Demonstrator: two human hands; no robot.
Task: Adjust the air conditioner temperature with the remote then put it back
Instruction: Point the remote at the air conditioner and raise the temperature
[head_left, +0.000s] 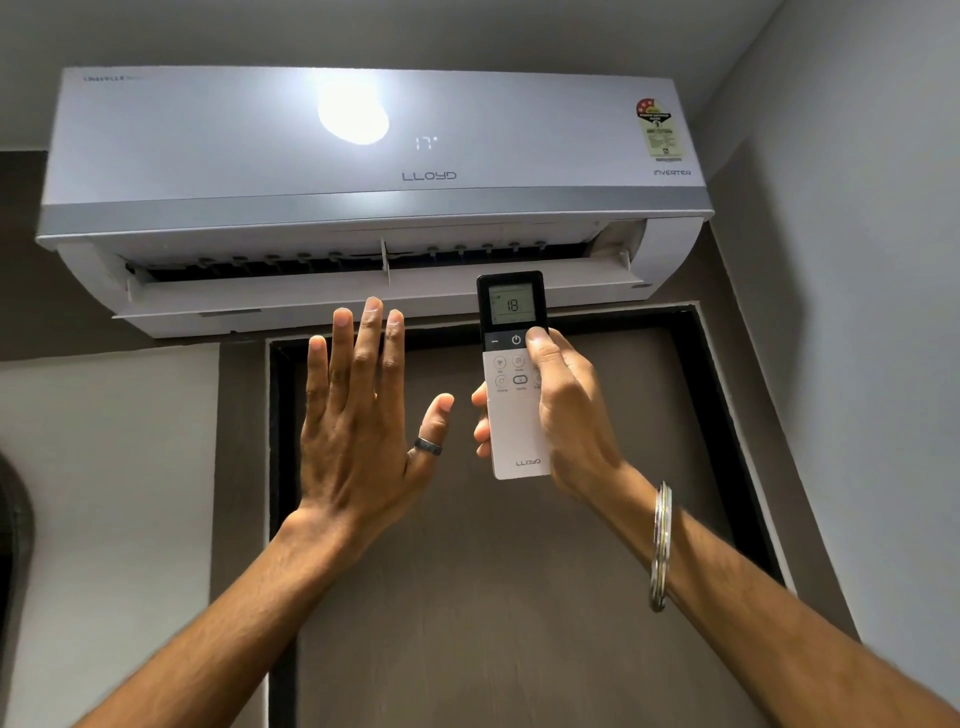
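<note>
A white air conditioner (260, 156) hangs high on the wall, its flap open and its front panel reading 17. My right hand (566, 415) holds a white and black remote (511, 431) upright below the unit. The thumb rests on a button at the right of the remote's black band. The remote's screen reads 18. My left hand (358, 415) is raised beside the remote, flat, fingers spread, holding nothing, a dark ring on its thumb.
A dark brown door (493, 571) in a black frame stands under the unit, behind both arms. A grey wall (857, 260) closes in at the right. A bright light glare sits on the unit's front. A dark object shows at the left edge.
</note>
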